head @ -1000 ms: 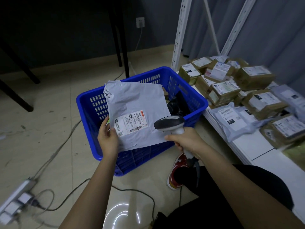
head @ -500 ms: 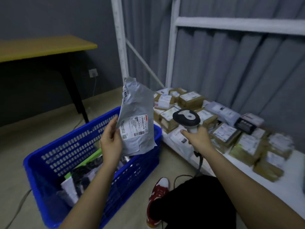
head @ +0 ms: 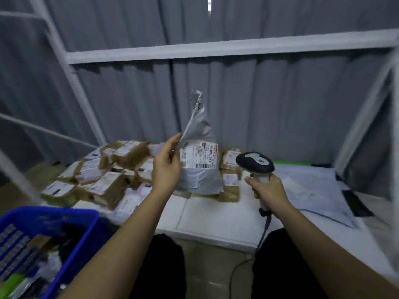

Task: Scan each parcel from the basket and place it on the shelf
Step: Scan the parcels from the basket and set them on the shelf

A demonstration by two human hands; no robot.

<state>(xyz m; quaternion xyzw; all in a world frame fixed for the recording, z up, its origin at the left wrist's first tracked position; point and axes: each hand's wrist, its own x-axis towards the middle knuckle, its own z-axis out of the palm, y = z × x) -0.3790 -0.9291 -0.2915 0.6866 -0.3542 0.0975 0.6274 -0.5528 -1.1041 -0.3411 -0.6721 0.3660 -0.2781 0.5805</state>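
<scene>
Head view: L hand (head: 167,167) raised at mid-frame, forearm stretched fwd, fingers closed on left edge of grey poly parcel (head: 199,162). Parcel held upright above shelf (head: 216,221), label w/ barcode facing camera, top corner flopped. R hand (head: 266,190) wrapped round grip of scanner (head: 255,161), head up, just right of parcel; cable hangs down. Boxed parcels (head: 108,169) piled on shelf left. Blue basket (head: 64,219) lower left; frame blurred.

Both arms reach forward, hands raised side by side.
The left hand (head: 167,169) pinches with thumb and fingers, palm turned right; the right hand (head: 266,190) is clenched in a fist-like grip.
</scene>
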